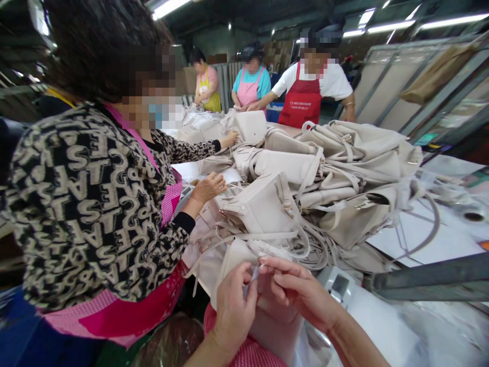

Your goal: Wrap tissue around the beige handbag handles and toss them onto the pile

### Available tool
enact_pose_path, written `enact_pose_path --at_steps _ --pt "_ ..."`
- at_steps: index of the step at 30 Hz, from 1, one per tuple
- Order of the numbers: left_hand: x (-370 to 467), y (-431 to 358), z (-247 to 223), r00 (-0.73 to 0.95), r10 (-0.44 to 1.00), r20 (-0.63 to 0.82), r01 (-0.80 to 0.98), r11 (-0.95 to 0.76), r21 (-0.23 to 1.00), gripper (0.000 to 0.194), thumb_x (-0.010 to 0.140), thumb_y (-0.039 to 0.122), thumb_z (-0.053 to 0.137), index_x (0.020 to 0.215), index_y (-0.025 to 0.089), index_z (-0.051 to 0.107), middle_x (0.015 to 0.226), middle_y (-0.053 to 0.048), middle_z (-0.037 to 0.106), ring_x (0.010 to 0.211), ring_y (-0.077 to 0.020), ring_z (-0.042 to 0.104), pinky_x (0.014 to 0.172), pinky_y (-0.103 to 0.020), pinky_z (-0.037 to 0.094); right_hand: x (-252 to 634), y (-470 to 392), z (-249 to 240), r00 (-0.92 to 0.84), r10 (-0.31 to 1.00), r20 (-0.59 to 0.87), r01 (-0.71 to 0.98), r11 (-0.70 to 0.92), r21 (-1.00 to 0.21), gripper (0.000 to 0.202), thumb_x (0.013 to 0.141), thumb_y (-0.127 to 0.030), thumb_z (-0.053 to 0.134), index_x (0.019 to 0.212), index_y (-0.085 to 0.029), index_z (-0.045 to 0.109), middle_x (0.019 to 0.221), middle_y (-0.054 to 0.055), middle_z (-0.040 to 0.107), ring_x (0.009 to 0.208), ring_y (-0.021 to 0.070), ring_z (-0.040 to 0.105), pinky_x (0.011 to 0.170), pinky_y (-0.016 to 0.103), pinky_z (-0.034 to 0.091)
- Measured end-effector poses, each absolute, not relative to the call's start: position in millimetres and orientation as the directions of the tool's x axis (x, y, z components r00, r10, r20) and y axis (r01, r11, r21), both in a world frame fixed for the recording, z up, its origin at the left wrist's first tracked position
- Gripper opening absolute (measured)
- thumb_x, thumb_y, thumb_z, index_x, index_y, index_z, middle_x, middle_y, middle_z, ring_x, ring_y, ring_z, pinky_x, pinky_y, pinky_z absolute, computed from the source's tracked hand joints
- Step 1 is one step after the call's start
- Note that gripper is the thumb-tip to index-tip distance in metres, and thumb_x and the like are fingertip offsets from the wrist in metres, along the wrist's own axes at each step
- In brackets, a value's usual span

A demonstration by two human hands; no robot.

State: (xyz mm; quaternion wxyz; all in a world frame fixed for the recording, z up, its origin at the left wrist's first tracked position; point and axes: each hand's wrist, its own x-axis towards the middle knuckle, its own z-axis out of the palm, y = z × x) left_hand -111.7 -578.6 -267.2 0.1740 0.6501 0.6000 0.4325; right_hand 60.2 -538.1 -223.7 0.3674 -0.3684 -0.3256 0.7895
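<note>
My left hand [236,300] is closed in a pinch, with a thin translucent strip [255,274] between its thumb and fingers. Close beside it, my right hand [301,285] has its fingertips bent together near the strip's upper end. What that hand pinches is too small to make out. Below both hands lies a beige handbag [277,326], partly covered by them. Crumpled white wrapping [269,250] shows just beyond my fingers. Another beige handbag [260,204] leans on the pile ahead, with long straps trailing around it.
A large heap of beige handbags [355,158] fills the table's middle. At left, a co-worker in a patterned top [87,204] reaches into the pile. More co-workers stand opposite, one in a red apron [301,99]. A grey metal bar [435,278] juts in at right.
</note>
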Motion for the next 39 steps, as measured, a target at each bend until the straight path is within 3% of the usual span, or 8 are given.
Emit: enact_pose_path --at_steps 10,20,24,28,32,34,37,39 --pt "-109 -577 -265 0.041 0.851 0.523 0.696 -0.4 0.596 0.021 0.094 0.018 0.051 0.113 0.02 0.059 0.084 -0.005 0.071 0.074 -0.0184 0.07 0.067 -0.028 0.056 51 -550 -237 -0.409 0.857 -0.314 -0.463 -0.491 -0.737 0.044 0.067 -0.021 0.073 0.11 -0.028 0.077 0.111 0.007 0.075 0.046 0.0038 0.038 0.05 0.024 0.022" --pt "-114 -575 -266 0.082 0.841 0.535 0.734 -0.414 0.539 0.015 0.095 0.018 0.05 0.103 0.019 0.063 0.081 -0.006 0.071 0.073 -0.0195 0.069 0.066 -0.029 0.057 52 -553 -246 -0.345 0.881 -0.323 -0.36 -0.442 -0.822 0.044 0.069 -0.018 0.07 0.111 -0.031 0.077 0.109 0.005 0.076 0.05 0.0033 0.038 0.052 0.022 0.029" --pt "-114 -571 -262 0.068 0.857 0.511 0.701 -0.405 0.587 0.018 0.095 0.017 0.05 0.105 0.019 0.065 0.087 -0.006 0.073 0.079 -0.0195 0.069 0.072 -0.03 0.056 51 -553 -247 -0.31 0.889 -0.336 -0.283 -0.424 -0.861 0.046 0.071 -0.017 0.067 0.113 -0.032 0.076 0.098 0.001 0.078 0.051 0.0047 0.041 0.054 0.021 0.036" --pt "-114 -567 -257 0.004 0.886 0.463 0.63 -0.362 0.687 0.018 0.093 0.016 0.05 0.095 0.021 0.068 0.085 -0.004 0.074 0.078 -0.0183 0.069 0.072 -0.029 0.055 51 -555 -250 -0.291 0.907 -0.304 -0.205 -0.37 -0.906 0.044 0.074 -0.021 0.068 0.115 -0.034 0.074 0.11 0.002 0.077 0.052 0.0074 0.049 0.056 0.024 0.047" --pt "-113 -563 -251 -0.114 0.935 0.336 0.524 -0.231 0.82 0.017 0.088 0.017 0.052 0.084 0.02 0.069 0.079 -0.003 0.072 0.076 -0.0184 0.067 0.07 -0.028 0.053 50 -564 -265 -0.211 0.974 -0.08 -0.042 -0.091 -0.995 0.037 0.085 -0.027 0.063 0.12 -0.033 0.072 0.124 0.004 0.072 0.087 0.0212 0.07 0.083 0.04 0.059" --pt "-112 -560 -246 -0.185 0.965 0.185 0.39 -0.101 0.915 0.014 0.084 0.021 0.055 0.078 0.02 0.067 0.075 -0.002 0.069 0.071 -0.0177 0.065 0.066 -0.027 0.051 49 -569 -275 -0.201 0.972 0.118 0.087 0.138 -0.987 0.039 0.089 -0.023 0.057 0.125 -0.032 0.069 0.129 0.005 0.069 0.115 0.0254 0.065 0.102 0.044 0.052" --pt "-111 -555 -240 -0.16 0.961 -0.224 -0.061 0.217 0.974 0.012 0.075 0.03 0.063 0.072 0.018 0.062 0.059 0.002 0.06 0.05 -0.0113 0.051 0.047 -0.021 0.041 48 -575 -285 -0.287 0.912 0.293 0.21 0.358 -0.91 0.052 0.092 -0.013 0.049 0.14 -0.03 0.056 0.139 0.006 0.062 0.131 0.0235 0.055 0.112 0.042 0.044" --pt "-111 -554 -238 0.019 0.899 -0.437 -0.367 0.413 0.834 0.021 0.065 0.033 0.071 0.071 0.018 0.058 0.052 0.005 0.053 0.041 -0.0073 0.042 0.039 -0.018 0.03 47 -575 -287 -0.338 0.879 0.336 0.238 0.426 -0.873 0.058 0.092 -0.008 0.045 0.145 -0.029 0.049 0.141 0.007 0.06 0.132 0.022 0.054 0.111 0.039 0.045"
